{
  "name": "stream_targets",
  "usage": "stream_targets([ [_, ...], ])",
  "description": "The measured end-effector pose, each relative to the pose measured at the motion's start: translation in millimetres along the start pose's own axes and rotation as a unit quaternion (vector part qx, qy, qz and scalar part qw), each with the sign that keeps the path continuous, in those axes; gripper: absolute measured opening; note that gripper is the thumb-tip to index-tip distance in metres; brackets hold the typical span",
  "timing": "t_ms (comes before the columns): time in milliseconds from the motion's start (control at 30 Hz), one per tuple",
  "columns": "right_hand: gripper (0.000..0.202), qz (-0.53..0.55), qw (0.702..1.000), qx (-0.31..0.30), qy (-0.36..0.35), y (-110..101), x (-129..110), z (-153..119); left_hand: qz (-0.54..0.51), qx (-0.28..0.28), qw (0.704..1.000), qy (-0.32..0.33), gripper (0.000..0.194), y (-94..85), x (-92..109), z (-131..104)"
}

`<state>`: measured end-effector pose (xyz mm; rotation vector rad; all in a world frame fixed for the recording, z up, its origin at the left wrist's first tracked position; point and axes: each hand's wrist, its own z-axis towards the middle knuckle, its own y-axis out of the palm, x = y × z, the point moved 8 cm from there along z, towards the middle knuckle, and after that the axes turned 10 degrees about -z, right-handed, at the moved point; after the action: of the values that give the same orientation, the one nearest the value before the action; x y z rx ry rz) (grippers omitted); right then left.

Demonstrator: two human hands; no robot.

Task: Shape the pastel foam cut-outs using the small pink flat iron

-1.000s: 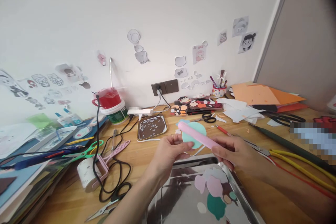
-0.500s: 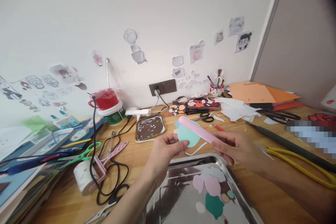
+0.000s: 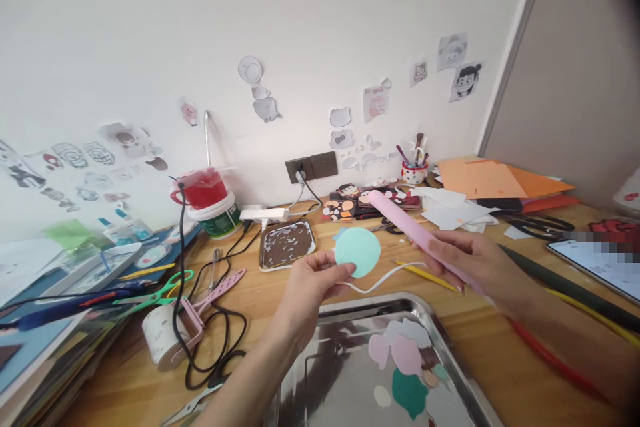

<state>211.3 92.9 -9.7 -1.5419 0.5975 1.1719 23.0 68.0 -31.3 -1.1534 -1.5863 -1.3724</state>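
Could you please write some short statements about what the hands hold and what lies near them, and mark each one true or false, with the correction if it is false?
1. The left hand holds a mint disc. True.
2. The right hand holds a yellow pencil. False: it holds a pink stick.
3. The stick is pressed against the disc. False: in this view a gap shows between them.
4. A dark green cutout lies in the metal tray. True.
5. The green scissors lie to the right of the tray. False: they are to its left.
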Motion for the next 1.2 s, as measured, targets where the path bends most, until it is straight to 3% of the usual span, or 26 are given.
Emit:
stream_targets([
  [200,0.028,-0.024,0.996,-0.078,-0.022,19.5,-5.3,-2.6,-0.036,-0.011,0.999,-0.001,0.015,2.6,-1.2,-0.6],
  [367,0.024,-0.050,0.993,-0.104,-0.019,35.3,-8.2,-7.8,-0.030,-0.017,0.999,-0.008,0.019,6.0,-6.7,-0.5],
  [567,0.022,-0.074,0.993,-0.079,-0.037,37.4,-4.3,-7.4,-0.008,-0.050,0.997,-0.059,0.026,17.2,-20.0,-1.9],
  [1200,0.025,-0.061,0.996,-0.048,-0.041,24.4,-3.8,-4.5,-0.011,-0.049,0.999,-0.019,0.017,13.7,-13.5,-3.2],
])
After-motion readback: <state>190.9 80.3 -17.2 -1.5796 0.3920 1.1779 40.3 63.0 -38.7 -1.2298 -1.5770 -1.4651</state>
